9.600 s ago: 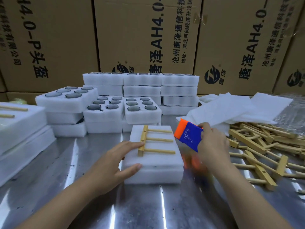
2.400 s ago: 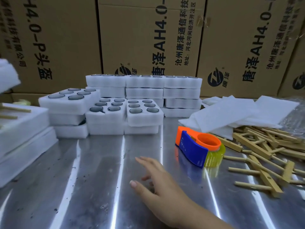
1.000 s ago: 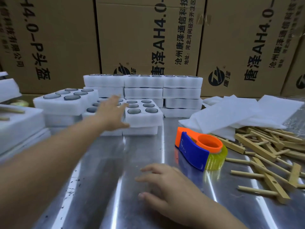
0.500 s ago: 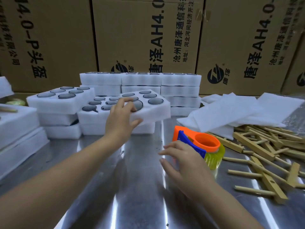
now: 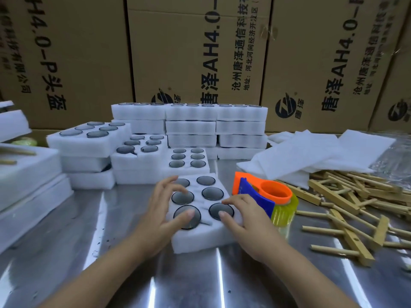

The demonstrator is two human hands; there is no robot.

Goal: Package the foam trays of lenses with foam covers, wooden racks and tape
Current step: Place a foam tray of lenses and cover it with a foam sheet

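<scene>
Tray: foam tray [image 5: 200, 238] of six lenses [image 5: 212, 193], just left of the tape dispenser [image 5: 262, 196].
Left hand [image 5: 162, 210]: fingers spread and relaxed, resting on the lenses.
Right hand [image 5: 244, 218]: loose fingers on the tray's dispenser-side edge, seemingly gripping nothing.
Wooden racks [image 5: 347, 203]: heaped right of the dispenser.

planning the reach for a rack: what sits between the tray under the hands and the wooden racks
Head view: the orange and blue tape dispenser, close beside the foam tray.

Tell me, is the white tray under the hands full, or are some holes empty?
Full: each of the six round holes in the foam tray holds a dark lens.
</scene>
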